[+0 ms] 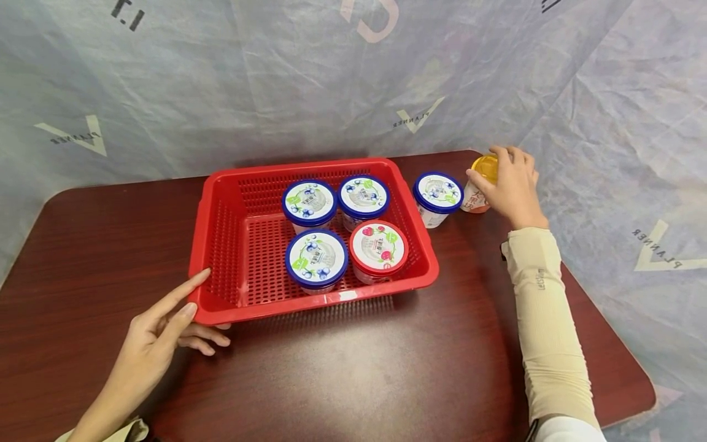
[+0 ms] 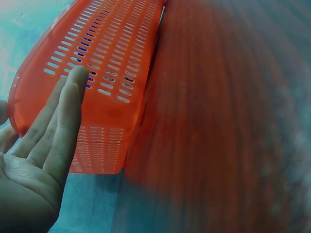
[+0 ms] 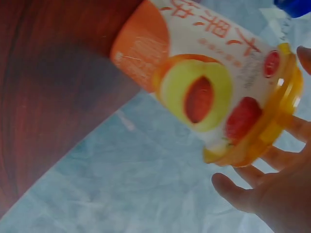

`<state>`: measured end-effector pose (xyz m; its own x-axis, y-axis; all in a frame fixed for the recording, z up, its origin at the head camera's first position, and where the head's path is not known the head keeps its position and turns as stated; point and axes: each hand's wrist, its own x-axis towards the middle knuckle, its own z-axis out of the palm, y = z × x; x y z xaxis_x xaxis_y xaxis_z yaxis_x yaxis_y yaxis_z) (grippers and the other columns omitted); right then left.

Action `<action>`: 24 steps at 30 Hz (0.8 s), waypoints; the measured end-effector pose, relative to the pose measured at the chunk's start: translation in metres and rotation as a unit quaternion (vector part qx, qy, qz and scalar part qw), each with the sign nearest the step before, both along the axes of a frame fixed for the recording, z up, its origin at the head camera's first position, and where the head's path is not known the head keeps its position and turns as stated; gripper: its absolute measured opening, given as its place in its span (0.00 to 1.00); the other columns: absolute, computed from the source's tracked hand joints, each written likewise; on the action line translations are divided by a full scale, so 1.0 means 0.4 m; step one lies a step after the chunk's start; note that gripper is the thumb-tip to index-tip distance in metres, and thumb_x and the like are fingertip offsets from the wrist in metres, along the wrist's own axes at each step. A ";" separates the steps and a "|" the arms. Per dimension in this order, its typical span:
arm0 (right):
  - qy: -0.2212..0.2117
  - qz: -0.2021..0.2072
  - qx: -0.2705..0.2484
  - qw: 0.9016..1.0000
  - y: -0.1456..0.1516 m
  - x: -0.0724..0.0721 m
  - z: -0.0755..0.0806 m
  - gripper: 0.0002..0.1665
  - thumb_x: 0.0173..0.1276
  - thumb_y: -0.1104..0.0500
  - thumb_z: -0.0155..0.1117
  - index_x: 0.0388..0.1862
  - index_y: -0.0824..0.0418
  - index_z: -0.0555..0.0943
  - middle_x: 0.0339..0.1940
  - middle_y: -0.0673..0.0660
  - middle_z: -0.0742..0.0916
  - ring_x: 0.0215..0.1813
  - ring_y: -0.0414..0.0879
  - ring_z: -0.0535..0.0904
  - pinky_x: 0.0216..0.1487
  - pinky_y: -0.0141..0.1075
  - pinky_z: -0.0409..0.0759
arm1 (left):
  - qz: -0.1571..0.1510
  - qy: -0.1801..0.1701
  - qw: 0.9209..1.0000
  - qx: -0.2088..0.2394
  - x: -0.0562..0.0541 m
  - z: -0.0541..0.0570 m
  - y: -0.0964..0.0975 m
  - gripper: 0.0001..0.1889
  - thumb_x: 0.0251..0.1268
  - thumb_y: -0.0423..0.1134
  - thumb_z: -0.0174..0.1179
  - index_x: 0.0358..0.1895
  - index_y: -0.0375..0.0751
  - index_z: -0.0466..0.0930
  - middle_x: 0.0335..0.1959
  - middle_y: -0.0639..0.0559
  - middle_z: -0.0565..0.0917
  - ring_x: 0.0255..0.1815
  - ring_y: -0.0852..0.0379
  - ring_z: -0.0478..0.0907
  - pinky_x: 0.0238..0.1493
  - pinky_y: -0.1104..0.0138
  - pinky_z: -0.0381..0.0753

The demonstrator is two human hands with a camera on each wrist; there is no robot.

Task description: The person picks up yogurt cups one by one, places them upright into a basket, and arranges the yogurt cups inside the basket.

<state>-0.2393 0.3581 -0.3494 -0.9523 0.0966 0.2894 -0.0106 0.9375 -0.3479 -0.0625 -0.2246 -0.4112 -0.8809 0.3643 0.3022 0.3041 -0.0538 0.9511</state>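
At the upper right, we see the right hand (image 1: pixel 513 189) with fingers curled around the lid of the orange-and-white cup (image 1: pixel 474 200). At the lower left, the left hand (image 1: pixel 151 341), fingers straight and parted, touches the red basket (image 1: pixel 248 312). Between basket and cup stands a blue-lidded tub (image 1: pixel 438 190).

Table (image 1: pixel 353 374): dark red-brown wood grain, glossy, rounded corners, pale glare toward near middle. Directly on top: red perforated basket (image 1: pixel 265 312) toward far edge; just right of basket, blue-lidded cup (image 1: pixel 438 194), upright; farther right, near far right corner, yellow-lidded cup (image 1: pixel 475 199), partly hidden.
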 end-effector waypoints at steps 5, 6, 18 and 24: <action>-0.019 -0.004 -0.012 1.000 0.012 -0.008 -0.013 0.45 0.72 0.33 0.54 0.76 0.59 0.62 0.75 0.68 0.63 0.74 0.68 0.53 0.69 0.68 0.50 | 0.007 -0.005 1.000 -0.012 0.002 0.002 0.001 0.25 0.77 0.20 0.36 0.75 0.27 0.55 0.30 0.29 0.86 0.28 0.44 0.87 0.23 0.56 0.85; -0.024 -0.003 -0.015 1.000 0.013 -0.009 -0.014 0.45 0.72 0.33 0.53 0.76 0.59 0.62 0.75 0.68 0.64 0.74 0.69 0.54 0.69 0.68 0.52 | 0.007 -0.006 1.000 -0.013 0.002 0.002 0.001 0.26 0.77 0.20 0.36 0.75 0.27 0.55 0.30 0.29 0.86 0.28 0.44 0.87 0.23 0.56 0.85; 0.020 0.005 -0.033 0.999 0.018 0.011 0.019 0.43 0.70 0.37 0.61 0.72 0.64 0.67 0.66 0.72 0.72 0.63 0.69 0.65 0.59 0.63 0.67 | 0.003 -0.008 1.000 -0.010 0.001 0.000 -0.002 0.26 0.77 0.20 0.37 0.76 0.28 0.55 0.31 0.29 0.86 0.29 0.43 0.87 0.23 0.56 0.85; 0.039 0.006 -0.035 0.999 0.011 0.017 0.037 0.43 0.69 0.37 0.61 0.72 0.62 0.68 0.68 0.70 0.72 0.63 0.67 0.66 0.57 0.62 0.68 | 0.001 -0.004 1.000 -0.006 -0.001 -0.002 -0.003 0.26 0.77 0.19 0.37 0.76 0.27 0.54 0.32 0.29 0.86 0.29 0.43 0.87 0.23 0.56 0.85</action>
